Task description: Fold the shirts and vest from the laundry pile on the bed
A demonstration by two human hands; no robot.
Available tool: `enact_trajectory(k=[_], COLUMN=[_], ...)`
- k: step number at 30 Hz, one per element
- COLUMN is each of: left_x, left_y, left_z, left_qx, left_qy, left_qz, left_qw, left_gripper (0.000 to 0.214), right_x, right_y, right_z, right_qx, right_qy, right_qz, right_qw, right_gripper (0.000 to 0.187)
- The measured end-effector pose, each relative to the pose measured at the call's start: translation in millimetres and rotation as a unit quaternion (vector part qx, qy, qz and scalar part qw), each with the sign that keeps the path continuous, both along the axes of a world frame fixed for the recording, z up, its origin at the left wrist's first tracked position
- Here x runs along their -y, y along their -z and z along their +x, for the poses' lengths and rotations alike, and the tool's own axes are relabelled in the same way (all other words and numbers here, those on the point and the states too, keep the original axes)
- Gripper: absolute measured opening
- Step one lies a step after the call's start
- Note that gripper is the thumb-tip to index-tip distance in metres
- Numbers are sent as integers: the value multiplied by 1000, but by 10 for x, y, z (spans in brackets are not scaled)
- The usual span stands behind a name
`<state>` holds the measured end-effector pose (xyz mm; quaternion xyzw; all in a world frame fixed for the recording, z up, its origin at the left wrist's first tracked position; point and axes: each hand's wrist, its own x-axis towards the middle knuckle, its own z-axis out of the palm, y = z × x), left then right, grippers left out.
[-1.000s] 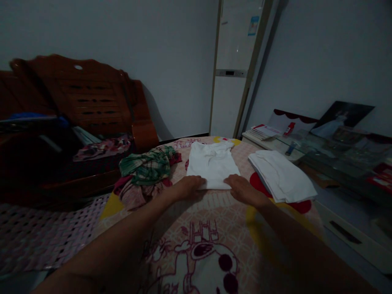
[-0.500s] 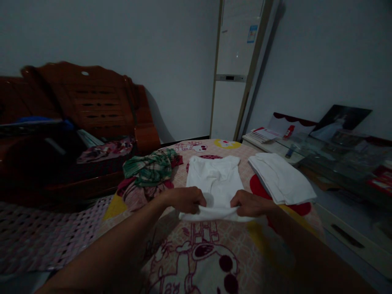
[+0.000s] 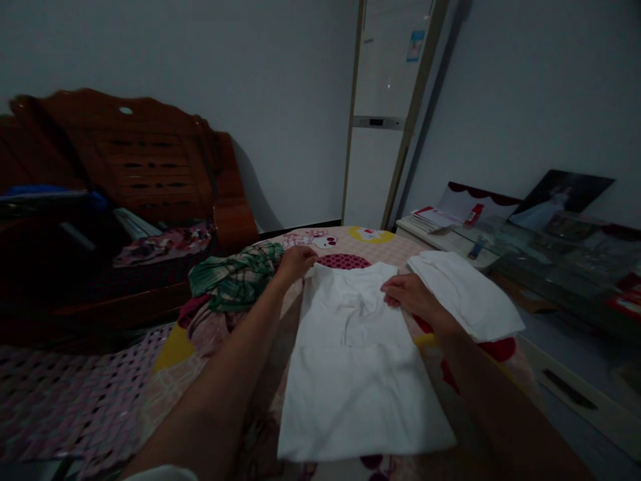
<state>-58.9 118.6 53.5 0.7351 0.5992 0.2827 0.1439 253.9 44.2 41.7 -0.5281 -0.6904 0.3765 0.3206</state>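
A white shirt [image 3: 360, 394] lies lengthwise before me, its neck end at the far side and a crosswise crease near its middle. At the far left corner, my left hand [image 3: 299, 262] is closed, its fingertips pinching the cloth's edge. My right hand [image 3: 408, 295] reaches over the shirt's upper right side. Its loosely bent fingers touch or hover just above the cloth, with thumb and fingers a little apart. Folded white cloth [image 3: 465, 294] lies to the right of that hand. Left of my left hand is a heap with a green plaid garment [image 3: 240, 277] on top.
A patterned tablecloth [image 3: 370, 234] covers the round table. Beyond it stand a wooden bench [image 3: 150, 167] on the left and a tall white air conditioner [image 3: 373, 174]. At right, a glass-topped cabinet [image 3: 541, 260] holds papers, a red bottle and a picture.
Both hands have let go of the shirt's near edge and moved away from me to its neck end. The near part now lies spread toward me. My view has shifted slightly.
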Motion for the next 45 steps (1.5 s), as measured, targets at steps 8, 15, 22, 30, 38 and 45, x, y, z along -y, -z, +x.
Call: enact_trajectory(k=[8,15,22,30,38,45], left_x=[-340,-507,-657,-618,-550,-580], left_y=[417,499,638,564,631,597], left_z=[70,-12,-21,-23,56,-40], left_qx=[-117,-62,139,89,-66,7], left_qy=[-124,-114,-101,-76,-106,-105], left_qz=[-74,-122,-101,-26,10,21], left_qw=[983,984,980,993,992,994], left_gripper=[31,27,20,32,34,37], right_x=[-717,-1237,-1332,-1286,-1287,-1213], right_y=[191,500,658,571,694,442], right_z=[46,55,109,117,109,12], right_qx=[241,327,267,268,283,241], right_qy=[162,183,203,210,234,165], right_qz=[170,122,142,157,210,291], right_qw=[942,919,931,927,906,911], right_gripper=[31,29,23,20,22,29])
